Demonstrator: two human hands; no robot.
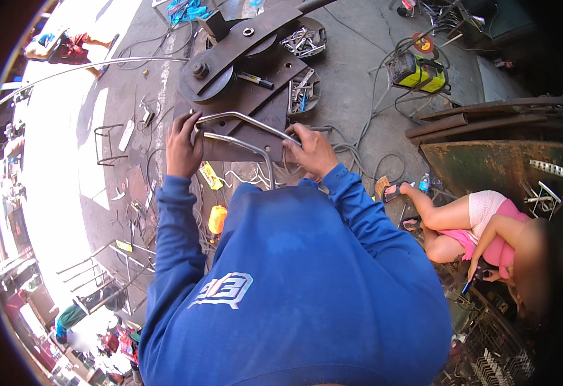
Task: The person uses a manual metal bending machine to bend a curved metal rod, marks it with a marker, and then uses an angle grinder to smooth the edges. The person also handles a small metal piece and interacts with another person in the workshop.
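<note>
My left hand (185, 145) is closed round the left ends of two bent metal tubes, side by side over a steel plate. The farther bent tube (238, 115) runs across to my right hand (312, 152), whose fingers grip its right end. The nearer bent tube (237, 141) curves down toward my body, and its lower end is hidden by my shirt. Just beyond my hands stands a tube bender (205, 90) with round dies and a long flat lever (249, 33). A black and yellow marker (255, 80) lies on the plate beside the round die.
Metal trays (317, 96) of small parts stand beside the bender. A yellow-green welding machine (419, 72) and cables are at far right. A person in pink (487, 225) sits at right. An orange tape measure (217, 219) lies near my left forearm; a metal frame (111, 145) is left.
</note>
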